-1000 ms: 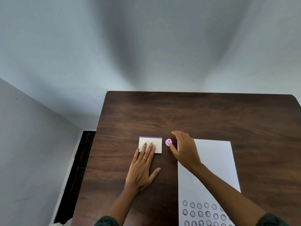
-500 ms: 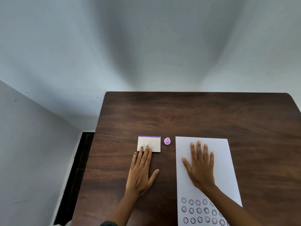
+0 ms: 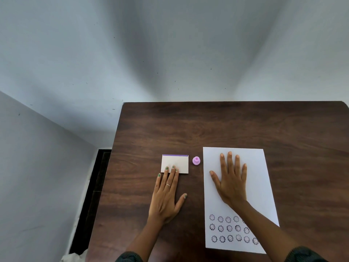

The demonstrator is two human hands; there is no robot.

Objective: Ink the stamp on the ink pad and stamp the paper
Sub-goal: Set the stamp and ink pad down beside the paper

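Paper [image 3: 260,186] — white sheet, right half of the counter [image 3: 226,125]; three rows of round smiling-face stamp marks [image 3: 229,228] at its near end, no readable words. Right hand [image 3: 231,182] lies flat on it, fingers straight and spread, holding nothing. Stamp [image 3: 196,160] — small, pink, upright, free of both hands, between paper and ink pad [image 3: 175,163]. Left hand [image 3: 166,197] flat, fingertips [image 3: 173,167] resting on the closed pad's near edge. Bare wood beyond, up to the far edge.

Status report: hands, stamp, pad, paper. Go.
Left hand flat, fingertips on closed white ink pad. Right hand flat on white paper sheet. Small pink round stamp upright between them, untouched. Nothing in the way.
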